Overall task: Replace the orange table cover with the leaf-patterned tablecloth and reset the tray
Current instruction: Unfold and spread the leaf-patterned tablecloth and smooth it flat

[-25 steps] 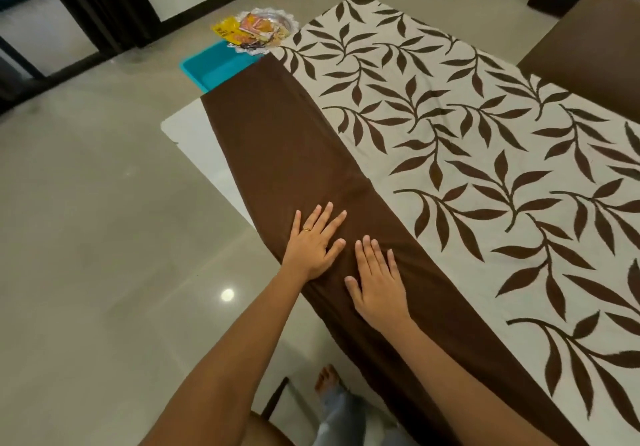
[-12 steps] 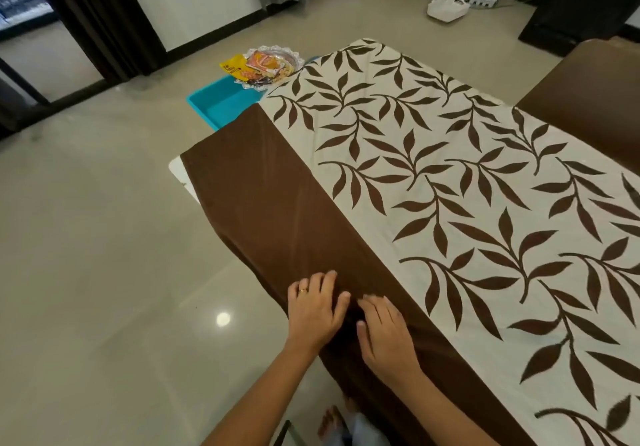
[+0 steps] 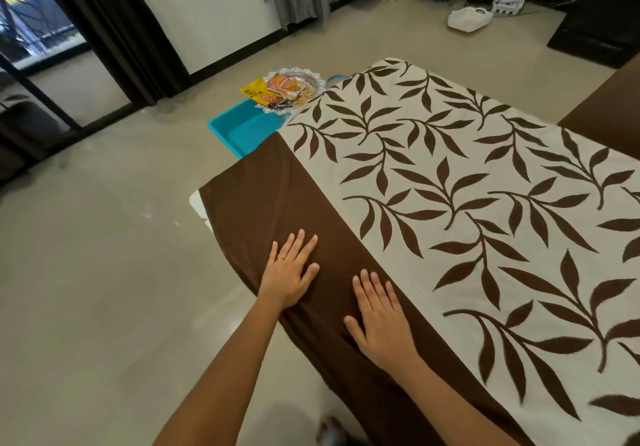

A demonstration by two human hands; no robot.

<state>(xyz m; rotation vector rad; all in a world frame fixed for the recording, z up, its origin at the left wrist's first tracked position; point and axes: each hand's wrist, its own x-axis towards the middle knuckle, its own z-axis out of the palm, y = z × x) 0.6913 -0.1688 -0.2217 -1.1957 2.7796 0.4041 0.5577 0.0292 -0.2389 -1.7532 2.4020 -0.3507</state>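
Note:
The leaf-patterned tablecloth (image 3: 467, 203), cream with brown leaves and a plain brown border, lies spread over the table. My left hand (image 3: 289, 270) rests flat on the brown border near the table's left edge, fingers apart, a ring on one finger. Beside it to the right, my right hand (image 3: 379, 317) also lies flat on the border with fingers spread. Neither hand holds anything. A small white table corner (image 3: 196, 203) shows past the cloth. The silver tray (image 3: 294, 90) with snack packets sits beyond the table's far left corner. No orange cover is in view.
A turquoise plastic bin (image 3: 242, 130) stands on the floor under the tray, at the table's far left corner. A brown chair back (image 3: 609, 113) is at the right. A white basket (image 3: 469, 19) and cables lie by the far wall. Dark curtains hang at the left.
Both hands went from close together with fingers bunched on the border to apart and flat. The view has tilted up, showing more of the room.

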